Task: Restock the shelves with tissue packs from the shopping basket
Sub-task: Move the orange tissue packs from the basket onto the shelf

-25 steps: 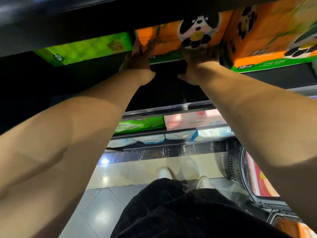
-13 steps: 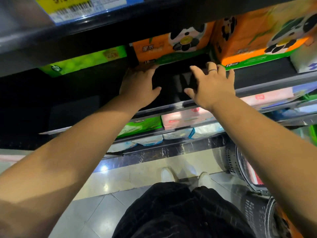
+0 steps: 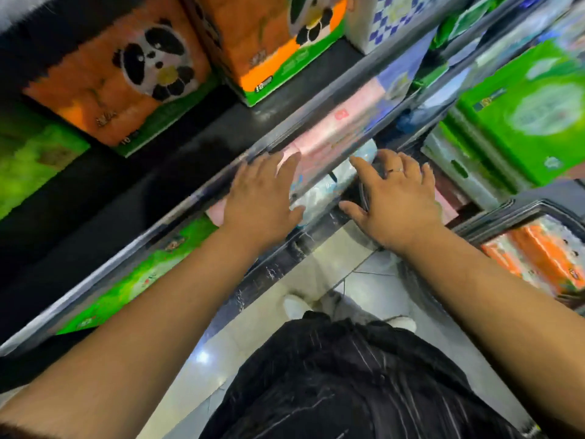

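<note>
**Both grips empty at the shelf edge**

The left grip (image 3: pixel 262 194) and right grip (image 3: pixel 395 198) hover with fingers spread, holding nothing, in front of the shelf rail (image 3: pixel 177 213). Two orange panda tissue packs (image 3: pixel 120 74) stand on the dark shelf (image 3: pixel 190 128) above them. More orange packs (image 3: pixel 535 258) lie in the shopping basket (image 3: pixel 522 207) at lower right, beside the right forearm.

Both bare arms extended forward, palms down. left hand (image 3: pixel 262 198): fingers straight, close together, nothing held. right hand (image 3: pixel 397 198): fingers spread, nothing held.
</note>
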The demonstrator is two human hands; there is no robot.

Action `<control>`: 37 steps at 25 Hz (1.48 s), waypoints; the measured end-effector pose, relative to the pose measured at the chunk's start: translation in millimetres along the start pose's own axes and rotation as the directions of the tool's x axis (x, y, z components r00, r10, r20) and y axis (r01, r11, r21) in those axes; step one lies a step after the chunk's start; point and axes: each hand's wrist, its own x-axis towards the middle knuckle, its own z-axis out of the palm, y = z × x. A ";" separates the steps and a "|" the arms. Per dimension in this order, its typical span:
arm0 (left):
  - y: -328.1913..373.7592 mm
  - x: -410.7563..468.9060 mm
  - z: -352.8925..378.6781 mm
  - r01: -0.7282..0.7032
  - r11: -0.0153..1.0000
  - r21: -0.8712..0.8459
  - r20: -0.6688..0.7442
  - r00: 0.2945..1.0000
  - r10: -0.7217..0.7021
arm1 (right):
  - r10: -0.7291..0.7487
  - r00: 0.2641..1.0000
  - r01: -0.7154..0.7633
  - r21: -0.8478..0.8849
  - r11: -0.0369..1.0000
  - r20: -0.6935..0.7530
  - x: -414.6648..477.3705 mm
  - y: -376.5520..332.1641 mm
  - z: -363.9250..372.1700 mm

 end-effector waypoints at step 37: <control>563.7 241.2 367.0 -0.822 0.557 -0.121 0.580 0.397 0.711 | 0.815 0.410 -0.911 0.223 0.347 0.409 -158.0 520.2 281.3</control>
